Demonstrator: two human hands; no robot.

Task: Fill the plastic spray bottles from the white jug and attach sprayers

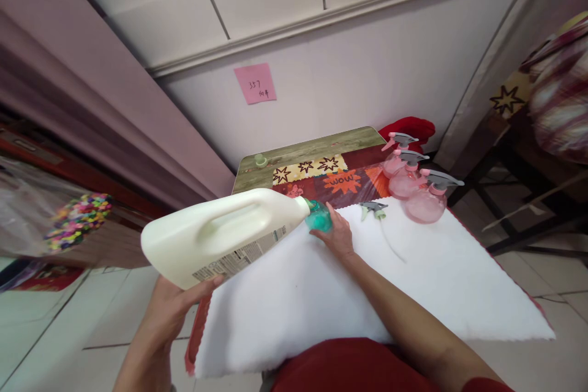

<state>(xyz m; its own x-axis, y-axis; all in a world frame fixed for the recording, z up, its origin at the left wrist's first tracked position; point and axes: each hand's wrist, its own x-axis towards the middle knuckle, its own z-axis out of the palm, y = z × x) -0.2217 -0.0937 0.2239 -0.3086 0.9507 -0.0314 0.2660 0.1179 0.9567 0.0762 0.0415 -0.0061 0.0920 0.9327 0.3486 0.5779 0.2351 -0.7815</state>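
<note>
Left of centre, the left hand grips the base of a large white plastic jug, tipped sideways (spout toward centre). There the right hand clasps a small teal translucent bottle on the white fleecy cloth.

left hand holds tilted white jug; right hand holds teal bottle at its spout; pink sprayers near

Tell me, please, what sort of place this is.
Probably a home: tiled floor, a table under a cloth, a laundry-type jug in the left hand, a teal bottle in the right hand.
</note>
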